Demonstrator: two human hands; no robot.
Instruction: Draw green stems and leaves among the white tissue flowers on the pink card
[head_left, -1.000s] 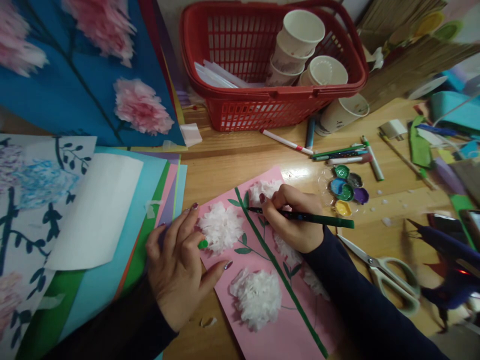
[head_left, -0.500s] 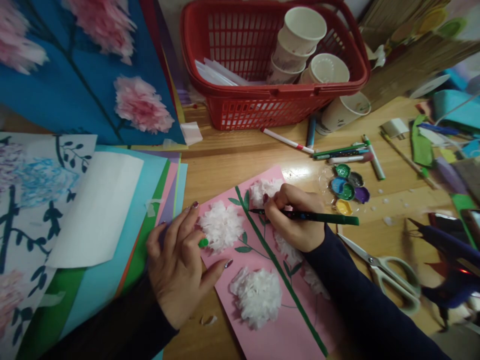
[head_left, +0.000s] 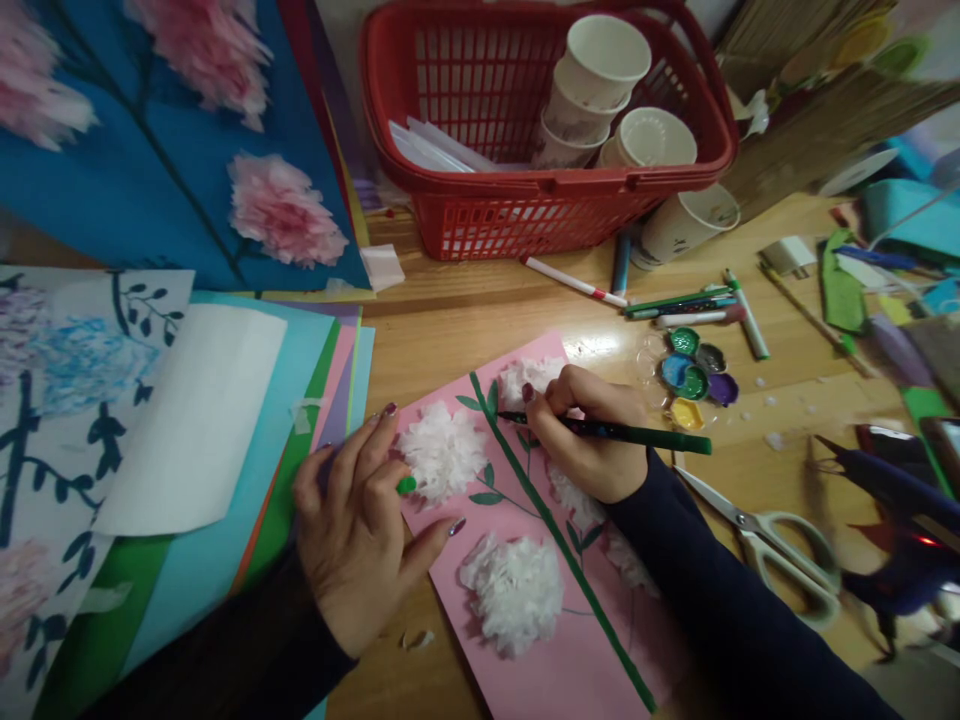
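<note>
My right hand (head_left: 592, 430) pinches a green marker (head_left: 652, 436), its dark tip at the upper part of a thick green stem (head_left: 536, 495) drawn on pink paper (head_left: 480, 690). Green leaves (head_left: 489, 497) branch from this stem. White ruffled paper flowers (head_left: 514, 595) are on the sheet, some partly covered by my right hand and sleeve. At the sheet's left edge lies my left hand (head_left: 360, 530), thumb apart, with a small green marker cap (head_left: 406, 485) poking out from under its curled fingers. Most of that cap is hidden.
A red basket (head_left: 525, 215) with paper cups stands behind. To the right are markers (head_left: 686, 303), paint pots (head_left: 694, 380), scissors (head_left: 757, 530) and a glue gun (head_left: 892, 530) with a lit red light. Coloured sheets (head_left: 255, 450) and a blue flower picture (head_left: 180, 230) occupy the left.
The marker in my right hand has shifted slightly left and up, its tip moving a little along the stem toward the upper leaf. My left hand has stayed in place.
</note>
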